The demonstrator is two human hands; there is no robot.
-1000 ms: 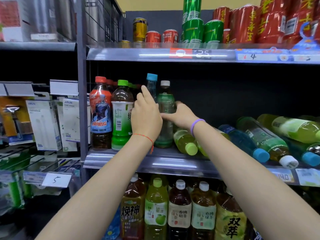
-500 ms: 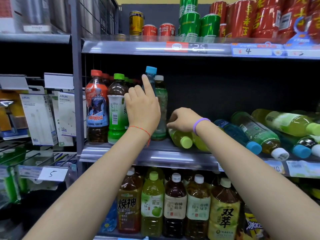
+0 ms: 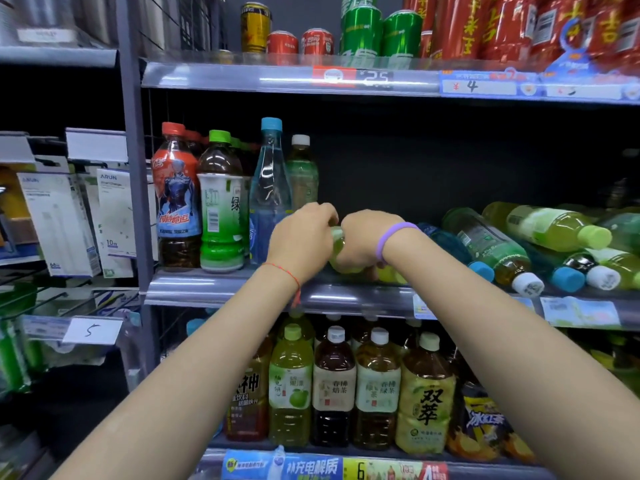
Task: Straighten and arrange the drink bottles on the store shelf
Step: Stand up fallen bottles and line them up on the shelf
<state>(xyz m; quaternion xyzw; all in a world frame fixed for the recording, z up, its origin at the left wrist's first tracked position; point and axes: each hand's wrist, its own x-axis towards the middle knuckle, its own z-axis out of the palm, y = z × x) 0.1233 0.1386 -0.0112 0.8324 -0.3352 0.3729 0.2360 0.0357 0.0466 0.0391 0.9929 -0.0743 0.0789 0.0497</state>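
store shelving fills the view, with the middle shelf (image 3: 346, 296) at hand level and a dark back wall behind it. both hands meet at the front of that shelf over a yellow-green bottle (image 3: 337, 249) lying on its side. the left hand (image 3: 299, 242) has its fingers curled together over the bottle's left end, and the right hand (image 3: 360, 242), with a purple band (image 3: 394, 233) at the wrist, has its fingers curled round the bottle from the right; the fingertips themselves are hidden behind the knuckles, so how tightly they press cannot be told. a second yellow-green bottle (image 3: 393, 273) lies just beside the right hand's fingers, partly hidden under the wrist.

to the left of the left hand's fingers stand four upright bottles: a red-capped bottle (image 3: 176, 202), a green-capped bottle (image 3: 220, 209), a clear blue-capped bottle (image 3: 270, 188) and a white-capped green bottle (image 3: 302, 174) just above the knuckles. to the right of the right hand's fingers a heap of toppled bottles (image 3: 519, 244) lies with caps pointing toward the shelf edge. below the fingers, the lower shelf holds upright tea bottles (image 3: 334, 386); above them, cans (image 3: 360, 32) line the top shelf.
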